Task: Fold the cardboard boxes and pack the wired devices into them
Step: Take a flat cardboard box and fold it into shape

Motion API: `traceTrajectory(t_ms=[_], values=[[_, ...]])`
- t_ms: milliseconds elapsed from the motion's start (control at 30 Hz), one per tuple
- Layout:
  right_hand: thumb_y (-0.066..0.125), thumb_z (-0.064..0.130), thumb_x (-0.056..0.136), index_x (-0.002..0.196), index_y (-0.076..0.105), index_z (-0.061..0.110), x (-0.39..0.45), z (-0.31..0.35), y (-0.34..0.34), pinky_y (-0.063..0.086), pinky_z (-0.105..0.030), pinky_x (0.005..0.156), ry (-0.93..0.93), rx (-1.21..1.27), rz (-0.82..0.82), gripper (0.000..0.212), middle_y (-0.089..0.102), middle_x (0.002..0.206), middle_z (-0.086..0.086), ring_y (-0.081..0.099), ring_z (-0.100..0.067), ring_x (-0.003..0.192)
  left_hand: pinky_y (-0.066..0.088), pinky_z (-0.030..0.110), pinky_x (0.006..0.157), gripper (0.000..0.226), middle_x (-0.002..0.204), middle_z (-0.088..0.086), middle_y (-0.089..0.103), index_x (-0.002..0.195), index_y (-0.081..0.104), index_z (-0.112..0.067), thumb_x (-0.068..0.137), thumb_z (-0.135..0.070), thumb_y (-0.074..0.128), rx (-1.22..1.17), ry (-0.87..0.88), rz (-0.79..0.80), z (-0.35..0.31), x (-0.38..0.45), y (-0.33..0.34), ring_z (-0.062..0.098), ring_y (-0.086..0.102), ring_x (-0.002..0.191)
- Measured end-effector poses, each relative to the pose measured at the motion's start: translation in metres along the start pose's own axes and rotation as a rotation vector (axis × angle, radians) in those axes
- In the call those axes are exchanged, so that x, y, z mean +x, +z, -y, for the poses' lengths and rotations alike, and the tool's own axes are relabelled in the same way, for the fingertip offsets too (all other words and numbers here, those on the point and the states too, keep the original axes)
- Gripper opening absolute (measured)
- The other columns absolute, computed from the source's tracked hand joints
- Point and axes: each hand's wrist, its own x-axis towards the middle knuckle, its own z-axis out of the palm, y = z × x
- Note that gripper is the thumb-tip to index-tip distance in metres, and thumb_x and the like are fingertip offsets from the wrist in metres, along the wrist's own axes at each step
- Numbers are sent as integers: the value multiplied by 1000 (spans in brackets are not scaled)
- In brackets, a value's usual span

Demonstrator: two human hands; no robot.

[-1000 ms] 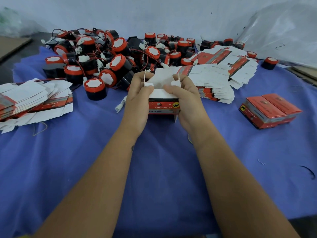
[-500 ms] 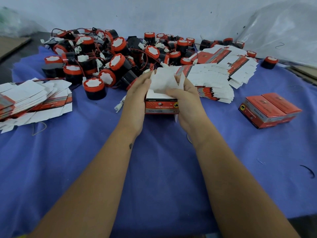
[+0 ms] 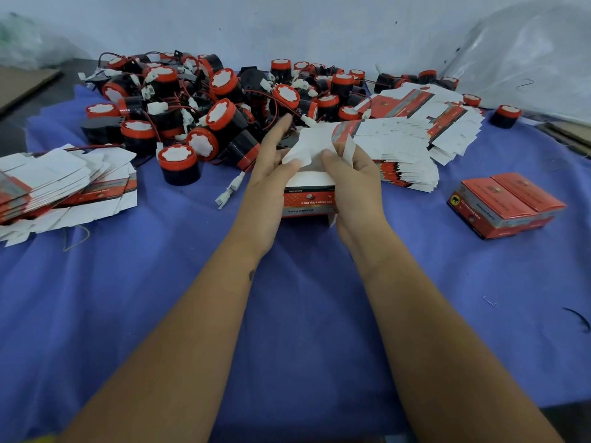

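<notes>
A small red and white cardboard box [image 3: 309, 201] stands on the blue cloth between my hands, its white top flaps up. My left hand [image 3: 267, 183] holds the box's left side, thumb on the big white lid flap, fingers stretched along the far side. My right hand [image 3: 353, 183] grips the right side and pinches a flap with thumb and fingers. What is inside the box is hidden. A heap of black and red wired devices [image 3: 204, 103] lies just behind; one stands alone [image 3: 178, 164].
Flat unfolded boxes lie in a stack at the left [image 3: 60, 183] and a fanned stack behind my right hand [image 3: 412, 135]. Two closed red boxes [image 3: 508, 203] sit at the right. A loose white connector [image 3: 228, 193] lies left of my left hand. The blue cloth [image 3: 303, 314] covers the table.
The side flaps that stood up have been pushed inward. The large lid flap has come down toward me over the opening, with my left fingers now stretched out behind it.
</notes>
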Motion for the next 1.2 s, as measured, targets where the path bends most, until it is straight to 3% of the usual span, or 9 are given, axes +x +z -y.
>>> traceTrajectory(t_ms=[133, 233, 400, 600, 800, 967, 1100, 1200], values=[[57, 24, 97, 95, 68, 12, -1, -1, 3, 54, -47, 81, 0, 41, 52, 16, 69, 98, -12, 65, -28, 89, 55, 22, 71, 47, 119, -7, 64, 128, 50, -40, 83, -25, 51, -34, -109, -96, 0, 1, 0, 5, 69, 94], [45, 45, 98, 92, 75, 22, 1, 0, 1, 58, -35, 75, 139, 250, 109, 38, 75, 101, -4, 71, -21, 90, 55, 23, 61, 30, 98, -8, 73, 107, 63, -34, 85, -19, 50, -30, -169, -197, 0, 4, 0, 4, 70, 77], [48, 18, 94, 103, 72, 24, 5, -2, 0, 58, -34, 69, 169, 218, 151, 26, 75, 100, -4, 72, -22, 86, 58, 41, 76, 37, 115, 8, 68, 105, 63, -31, 91, -4, 42, -4, -165, -239, -1, 6, 0, 23, 66, 96], [38, 0, 87, 105, 68, 21, 8, -2, -3, 53, -44, 81, 140, 242, 195, 41, 74, 102, -3, 67, -29, 96, 55, 25, 58, 38, 105, -2, 65, 102, 58, -32, 91, -1, 40, -19, -133, -244, -4, 5, -1, 10, 66, 80], [33, -7, 84, 112, 61, 19, 6, -1, -2, 54, -34, 67, 103, 199, 277, 48, 62, 119, -10, 63, -28, 94, 53, 24, 55, 39, 103, -7, 63, 101, 57, -36, 90, -2, 43, -10, -118, -255, -5, 6, -1, 5, 67, 73], [38, -9, 76, 110, 61, 21, 4, -3, -1, 54, -31, 64, 63, 137, 312, 51, 66, 108, -5, 63, -25, 92, 55, 27, 59, 39, 105, -4, 65, 104, 57, -36, 88, -3, 44, -5, -88, -244, -4, 5, -3, 9, 68, 79], [45, -1, 70, 89, 64, 24, 3, -3, 0, 50, -32, 62, 59, 148, 296, 36, 66, 92, -3, 59, -28, 87, 52, 28, 58, 33, 80, -15, 65, 87, 58, -30, 89, -1, 42, 8, -44, -224, -2, 4, -4, 7, 63, 72], [52, 12, 71, 70, 59, 18, 2, -1, 0, 48, -33, 61, 106, 166, 284, 9, 63, 81, -4, 57, -29, 85, 50, 24, 56, 25, 76, -8, 63, 75, 56, -20, 87, -6, 39, -47, -20, -185, -1, 2, -4, 6, 61, 69]])
